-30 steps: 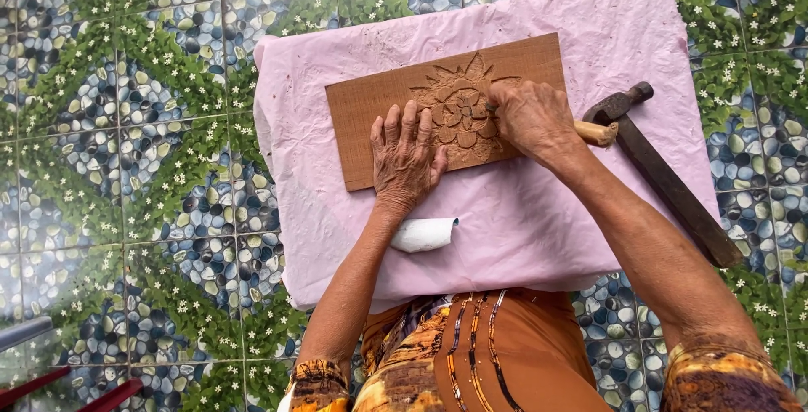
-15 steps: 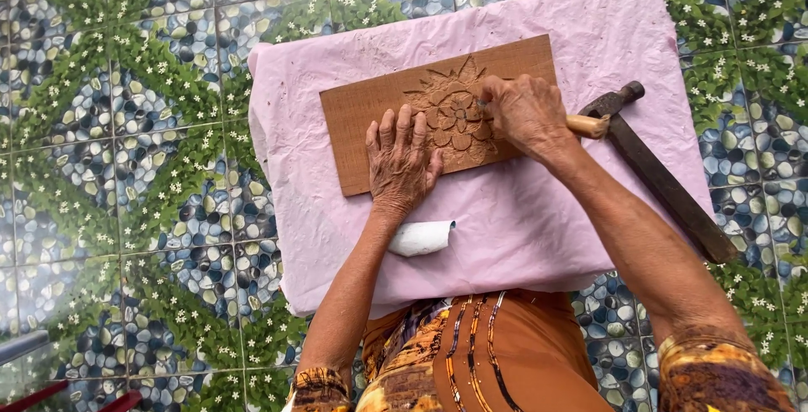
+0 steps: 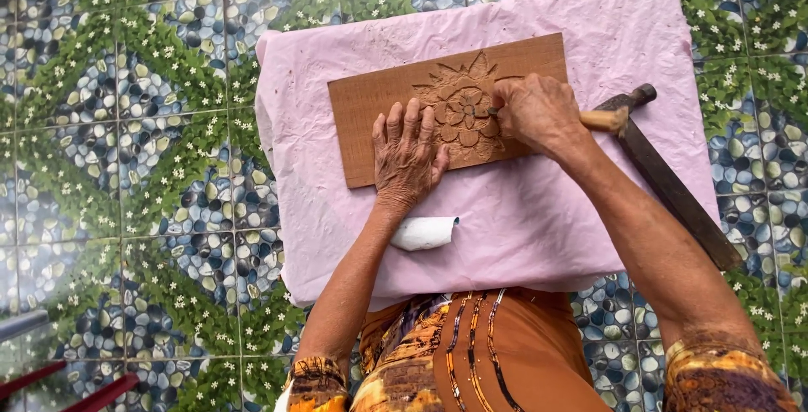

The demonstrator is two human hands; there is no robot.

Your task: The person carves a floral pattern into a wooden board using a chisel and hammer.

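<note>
Hardly anything had moved; only the right hand (image 3: 539, 113) had slid a little along the flower carving. It gripped a wooden-handled chisel (image 3: 602, 119). The left hand (image 3: 408, 155) lay flat and open on the wooden board (image 3: 379, 105), which sat on a pink cloth (image 3: 522, 227).

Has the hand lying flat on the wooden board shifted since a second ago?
No. The left hand lies at the same spot on the carved board, just left of the flower.
</note>
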